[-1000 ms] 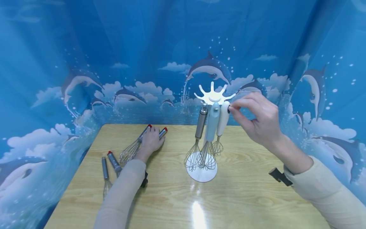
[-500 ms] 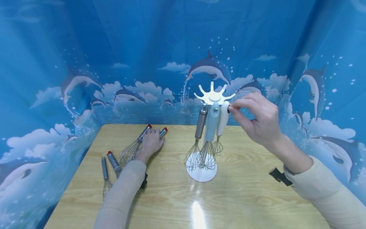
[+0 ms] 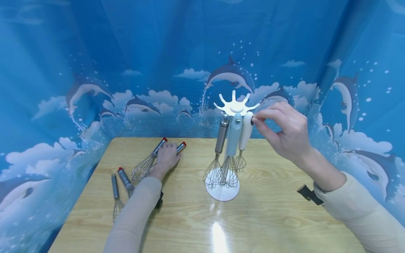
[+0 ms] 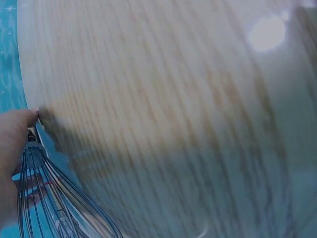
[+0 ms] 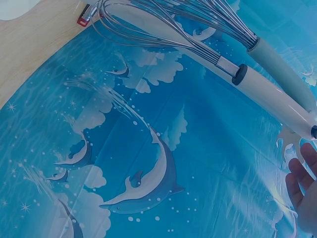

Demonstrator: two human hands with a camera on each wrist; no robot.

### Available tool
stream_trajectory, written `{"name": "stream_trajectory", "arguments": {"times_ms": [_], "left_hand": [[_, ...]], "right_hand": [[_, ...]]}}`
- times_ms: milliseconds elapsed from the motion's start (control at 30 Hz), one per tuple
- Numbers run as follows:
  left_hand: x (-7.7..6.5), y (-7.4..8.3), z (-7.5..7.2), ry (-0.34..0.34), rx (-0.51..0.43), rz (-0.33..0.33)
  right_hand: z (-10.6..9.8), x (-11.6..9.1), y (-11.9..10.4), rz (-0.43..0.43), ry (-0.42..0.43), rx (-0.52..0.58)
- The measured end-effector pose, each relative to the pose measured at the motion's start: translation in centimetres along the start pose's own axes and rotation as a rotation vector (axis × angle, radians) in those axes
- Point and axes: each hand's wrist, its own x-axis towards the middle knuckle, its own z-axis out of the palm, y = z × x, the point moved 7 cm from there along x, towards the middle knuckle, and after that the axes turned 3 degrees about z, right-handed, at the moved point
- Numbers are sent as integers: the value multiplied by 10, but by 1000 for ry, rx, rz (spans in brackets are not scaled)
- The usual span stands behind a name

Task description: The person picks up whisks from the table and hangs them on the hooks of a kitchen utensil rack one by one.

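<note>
A white stand (image 3: pixel 234 105) with radiating hooks bears three hanging whisks: a grey-handled whisk (image 3: pixel 222 135), a pale blue-handled whisk (image 3: pixel 235 135) and a smaller white-handled whisk (image 3: pixel 246 131). At the top end of the white handle, my right hand (image 3: pixel 286 131) pinches with thumb and forefinger. My left hand (image 3: pixel 168 154) lies at the back left over two whisks with red-tipped handles. Between its thumb and fingers is one whisk (image 4: pixel 34 158), its wires showing in the left wrist view. The other red-tipped whisk (image 3: pixel 143 168) lies beside the fingers.
Two more whisks lie at the left of the wooden table (image 3: pixel 269 211): a plain grey-handled whisk (image 3: pixel 115 188) and a red-tipped whisk (image 3: pixel 126 179), partly hidden by the left sleeve. A blue dolphin-print curtain (image 3: pixel 190 42) closes off the back and sides.
</note>
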Motion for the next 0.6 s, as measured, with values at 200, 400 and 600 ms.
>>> {"name": "stream_trajectory", "arguments": {"times_ms": [200, 400, 600], "left_hand": [[-1, 1, -1, 10, 14, 16], [-1, 1, -1, 14, 3, 16], [-2, 0, -2, 29, -10, 29]], "right_hand": [[0, 1, -1, -1, -5, -5], [0, 1, -1, 0, -4, -3], [-1, 1, -1, -3, 1, -6]]}}
